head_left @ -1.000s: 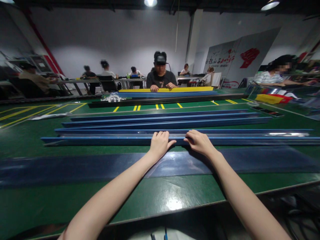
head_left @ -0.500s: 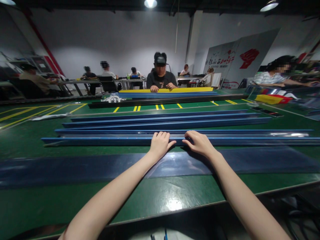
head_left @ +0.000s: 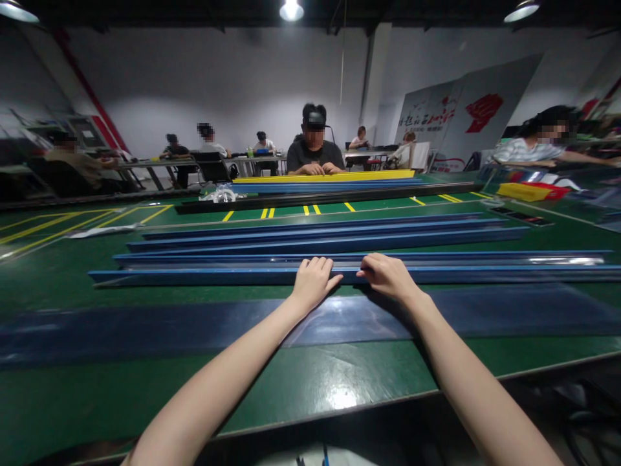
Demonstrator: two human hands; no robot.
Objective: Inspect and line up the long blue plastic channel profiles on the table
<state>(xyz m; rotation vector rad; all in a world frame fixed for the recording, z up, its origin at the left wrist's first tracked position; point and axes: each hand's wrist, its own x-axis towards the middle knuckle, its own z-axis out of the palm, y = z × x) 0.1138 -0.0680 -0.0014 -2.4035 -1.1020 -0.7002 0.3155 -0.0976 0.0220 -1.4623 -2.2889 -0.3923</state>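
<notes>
A long blue channel strip [head_left: 194, 276] lies across the green table [head_left: 310, 382], nearest of several such strips. My left hand [head_left: 313, 283] rests on its near edge, fingers curled over the top and thumb out to the right. My right hand [head_left: 387, 276] grips the same strip a little to the right, fingers bent over its edge. The two hands sit close together near the strip's middle. A wide dark blue flat band [head_left: 121, 330] lies on the table under my wrists.
More blue strips [head_left: 320, 236] lie parallel farther back. A person in a dark shirt [head_left: 314, 150] sits opposite behind yellow and blue strips [head_left: 334, 176]. A red and yellow tray [head_left: 531, 191] stands at the right. Other people work at tables behind.
The view has shifted slightly to the left, so the strips appear a little further right. My hands stay on the nearest blue strip in nearly the same grip.
</notes>
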